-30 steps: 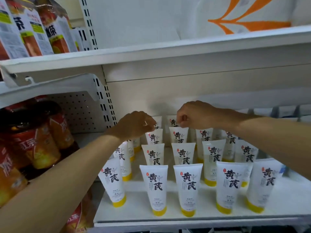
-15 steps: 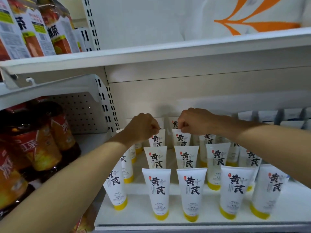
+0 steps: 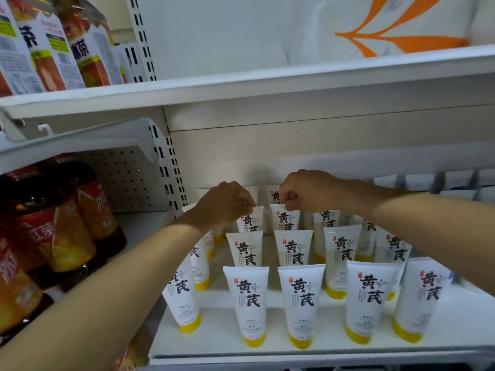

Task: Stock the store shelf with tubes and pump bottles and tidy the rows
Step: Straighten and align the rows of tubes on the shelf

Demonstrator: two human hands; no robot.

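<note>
White store shelving fills the view, and the lower shelf [image 3: 455, 333] is already largely stocked. The left hand [image 3: 227, 204] is curled around the crimped top of a rear tube [image 3: 250, 220]; the right hand [image 3: 302, 191] pinches the top of the neighbouring tube [image 3: 285, 218]. Both stand upright, deep in the middle columns. White, yellow-capped tubes [image 3: 247, 301] are set in rows toward the front; some spacing is judged uneven, so tidying remains. No pump bottles are seen. Tea bottles [image 3: 53, 231] are shelved at left.
</note>
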